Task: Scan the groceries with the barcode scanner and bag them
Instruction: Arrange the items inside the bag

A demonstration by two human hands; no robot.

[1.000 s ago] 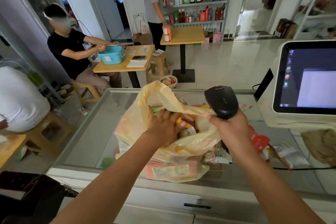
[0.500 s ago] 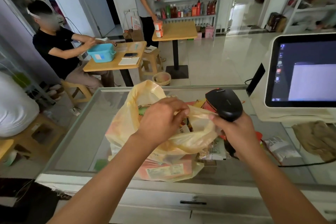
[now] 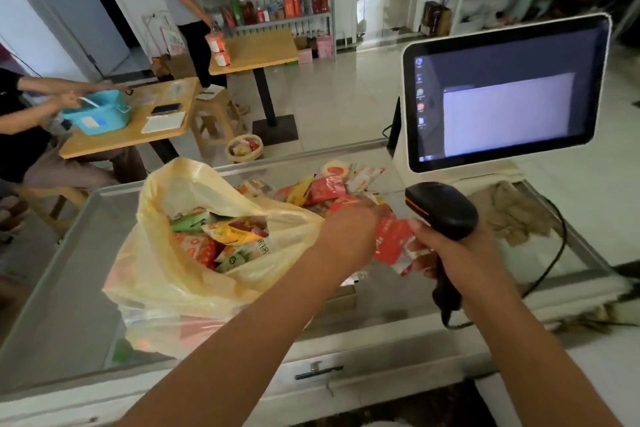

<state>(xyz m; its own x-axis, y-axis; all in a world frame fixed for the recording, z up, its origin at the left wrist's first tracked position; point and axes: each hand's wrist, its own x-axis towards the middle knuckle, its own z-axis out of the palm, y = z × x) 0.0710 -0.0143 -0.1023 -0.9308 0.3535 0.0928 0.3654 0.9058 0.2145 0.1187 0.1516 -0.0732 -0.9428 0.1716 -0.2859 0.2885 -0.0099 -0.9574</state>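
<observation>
- Glass-topped counter (image 3: pixel 86 270): everything I'm working with sits on it. Metal frame around the glass, drawer front below the near edge.
- Touchscreen monitor (image 3: pixel 505 94): far right of the counter, screen facing me and lit, with a pale window open on a dark desktop.
- Yellow plastic bag (image 3: pixel 180 288): left-centre on the counter, mouth open toward me, far rim standing up. Bagged snack packets (image 3: pixel 221 239) lie loose inside in red, yellow and green.
- Unbagged snack packets (image 3: pixel 332 184): a heap on the glass just behind the bag's right rim, mostly red and white, between the bag and the monitor base.
- Crumpled tan cloth (image 3: pixel 512 211): on the counter under the monitor, right of the scanner.
- My left hand (image 3: pixel 349 229): reaches across the bag's right rim, back of the hand up. Fingers are curled down onto a red snack packet (image 3: pixel 394 243); the fingertips are hidden.
- My right hand (image 3: pixel 450 253): wrapped round the grip of the black barcode scanner (image 3: pixel 440 208), head up and facing left toward the packet.
- The red snack packet sits between my two hands, right of the bag. Its right edge touches my right fingers (image 3: pixel 417 229). No barcode is legible.
- Black cable (image 3: pixel 554 253): loops from the scanner grip across the counter's right side.
</observation>
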